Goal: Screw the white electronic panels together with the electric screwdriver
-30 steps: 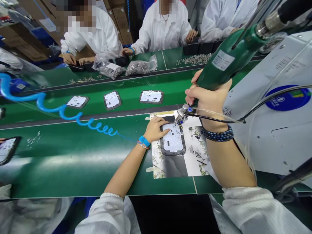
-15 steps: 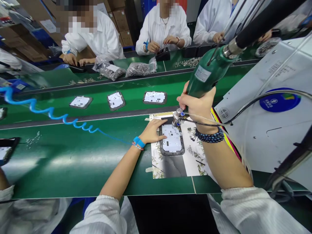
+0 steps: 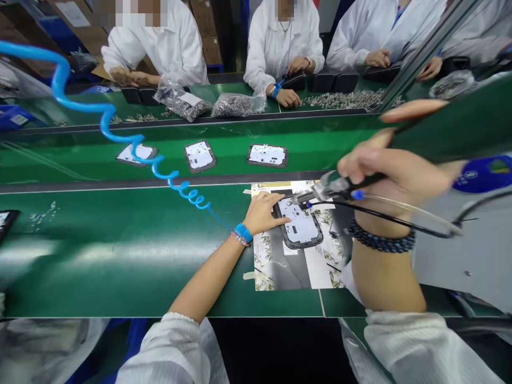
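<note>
Stretching across the near side, the green workbench (image 3: 120, 266) lies below a brighter green belt (image 3: 328, 144) that runs past its far edge. Beyond the belt, several co-workers (image 3: 280, 48) in white coats sit at their own strip of bench. A pale casing (image 3: 444, 272) with a blue oval label stands at the right. A green tool (image 3: 472, 125) slants in from that side; its body is blurred and partly cut off, and the right hand (image 3: 396, 165) has its fingers curled closed around it. Below the belt, a printed sheet (image 3: 280, 272) lies flat on the bench, with tape at its left edge. A coiled blue cord (image 3: 106, 122) hangs across from the upper left, leading towards the wristband (image 3: 242, 232) on the left arm. On the sheet, slightly askew, rests a dark-framed panel (image 3: 302, 229) with a white face. The left hand (image 3: 262, 213) lies at its left side, thumb and forefinger spread well apart over the edge, steadying rather than gripping. The tool's metal tip (image 3: 304, 197) appears to sit over the panel's upper end, though I cannot tell whether it touches. Three similar panels (image 3: 200, 156) lie apart on the belt. Small metal parts (image 3: 348, 100) are heaped on the far bench.
</note>
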{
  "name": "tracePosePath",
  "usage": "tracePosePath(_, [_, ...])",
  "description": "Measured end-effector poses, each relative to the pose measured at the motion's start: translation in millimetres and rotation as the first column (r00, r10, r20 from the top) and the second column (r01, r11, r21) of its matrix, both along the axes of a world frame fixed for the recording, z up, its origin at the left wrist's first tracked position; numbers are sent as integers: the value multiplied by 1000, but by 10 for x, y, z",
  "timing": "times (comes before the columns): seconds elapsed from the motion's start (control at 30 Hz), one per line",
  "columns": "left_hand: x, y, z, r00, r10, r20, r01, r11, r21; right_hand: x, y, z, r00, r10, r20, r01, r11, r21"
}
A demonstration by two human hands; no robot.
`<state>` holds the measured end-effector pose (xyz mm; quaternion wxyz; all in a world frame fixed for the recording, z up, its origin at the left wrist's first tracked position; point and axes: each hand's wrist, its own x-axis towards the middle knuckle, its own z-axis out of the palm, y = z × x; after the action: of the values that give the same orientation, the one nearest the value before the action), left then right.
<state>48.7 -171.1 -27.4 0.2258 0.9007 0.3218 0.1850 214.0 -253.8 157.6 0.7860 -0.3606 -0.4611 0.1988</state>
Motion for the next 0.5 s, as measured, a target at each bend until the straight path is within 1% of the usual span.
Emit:
tracePosePath(0.03, [-1, 0, 2, 1000, -3, 3, 3, 1000, 1, -114, 101, -58, 998, 53, -28, -53, 999, 12])
tracePosePath(0.1, [5, -3, 6, 1000, -14, 1, 14, 1000, 8, -255, 262, -172, 994, 100, -51, -99, 995, 26])
tracePosePath(0.23, [23, -9, 19, 1000, -12, -29, 13, 1000, 13, -272, 403, -327, 990, 134, -43, -133, 991, 14])
tracePosePath(0.33, [28, -14, 28, 999, -11, -38, 11, 1000, 18, -250, 428, -373, 991, 130, -36, -129, 992, 9])
tracePosePath(0.5, [34, -21, 28, 1000, -5, -30, 6, 999, 32, -275, 452, -387, 994, 106, -4, -106, 994, -9])
